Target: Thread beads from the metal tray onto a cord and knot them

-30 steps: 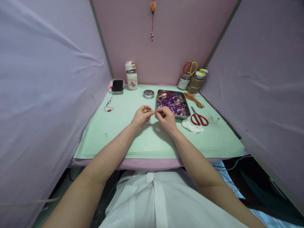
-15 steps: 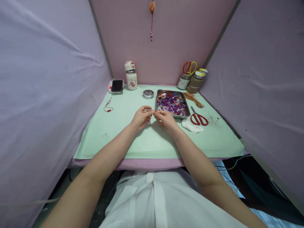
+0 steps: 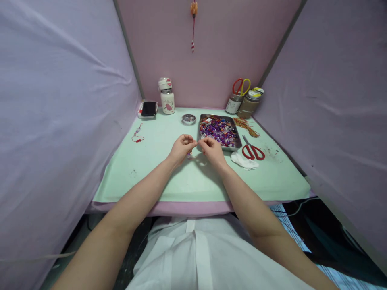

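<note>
My left hand (image 3: pixel 181 148) and my right hand (image 3: pixel 212 150) meet above the green mat (image 3: pixel 193 177), fingertips pinched close together. Between them runs a thin cord with a few small beads hanging under the left fingers (image 3: pixel 189 154). Both hands are closed in a pinch on this beaded cord. Just right of my right hand sits a metal tray (image 3: pixel 238 144) filled with purple, red and clear beads.
Red scissors (image 3: pixel 252 151) and a white cloth (image 3: pixel 244 162) lie right of the tray. A small round tin (image 3: pixel 189 119), a white bottle (image 3: pixel 167 98), a phone (image 3: pixel 149 109), two jars (image 3: pixel 244 102) and a finished beaded strand (image 3: pixel 138 135) stand further off. Fabric walls close three sides.
My right hand drew a little toward the left hand and then eased back; both kept their pinch on the cord. Nothing else on the mat moved.
</note>
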`<state>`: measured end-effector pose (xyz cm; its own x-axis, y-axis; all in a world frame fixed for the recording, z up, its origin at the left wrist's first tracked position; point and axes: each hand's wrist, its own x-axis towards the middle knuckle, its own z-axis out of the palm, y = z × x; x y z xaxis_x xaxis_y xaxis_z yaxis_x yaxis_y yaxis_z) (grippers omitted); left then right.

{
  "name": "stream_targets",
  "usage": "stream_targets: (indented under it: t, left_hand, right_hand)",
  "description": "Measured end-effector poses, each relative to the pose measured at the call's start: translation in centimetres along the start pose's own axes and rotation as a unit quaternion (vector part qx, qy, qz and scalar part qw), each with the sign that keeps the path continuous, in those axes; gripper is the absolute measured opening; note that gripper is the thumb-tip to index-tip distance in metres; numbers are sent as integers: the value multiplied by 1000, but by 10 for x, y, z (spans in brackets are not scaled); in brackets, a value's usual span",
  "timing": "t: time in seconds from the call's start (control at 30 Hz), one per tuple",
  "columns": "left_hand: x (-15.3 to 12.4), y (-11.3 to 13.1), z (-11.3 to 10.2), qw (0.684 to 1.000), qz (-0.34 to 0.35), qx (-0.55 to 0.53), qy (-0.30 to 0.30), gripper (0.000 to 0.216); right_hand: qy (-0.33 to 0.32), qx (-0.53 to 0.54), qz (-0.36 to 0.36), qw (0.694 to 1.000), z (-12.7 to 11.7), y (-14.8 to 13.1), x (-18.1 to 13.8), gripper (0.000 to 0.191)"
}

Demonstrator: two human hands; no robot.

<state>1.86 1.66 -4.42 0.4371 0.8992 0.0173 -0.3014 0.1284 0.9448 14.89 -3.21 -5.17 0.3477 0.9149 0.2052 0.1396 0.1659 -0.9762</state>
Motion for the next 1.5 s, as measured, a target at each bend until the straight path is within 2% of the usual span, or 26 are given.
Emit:
stream_targets:
  t: [0.2,0.37,0.63,0.83,1.03,1.33,1.5]
  left_hand:
    - [-1,1,0,1000,-23,0,-22,31]
    - [0,3,-2,997,-45,-33,-44,29]
    - [-2,6,-1,997,-58,-24,-44,36]
    - [2,4,-4,997,-64,-39,-29,37]
    - [4,3,-6,995,-64,-70,-14,40]
    - [3,1,-5,997,-45,-67,-13,40]
    - [2,1,-3,998,-37,-50,-7,37]
  right_hand:
    - [30,-6,-27,999,0,0,-1,23]
    - [24,-6,-28,999,0,0,-1,24]
    - [15,-22,-46,999,0,-1,-3,25]
    - [-14,16,-20,1000,-1,3,0,33]
    - [-39,-52,-74,995,1,8,-1,24]
    - [-35,-9,-63,997,1,5,-1,27]
    - [-33,24,-30,999,2,3,-1,29]
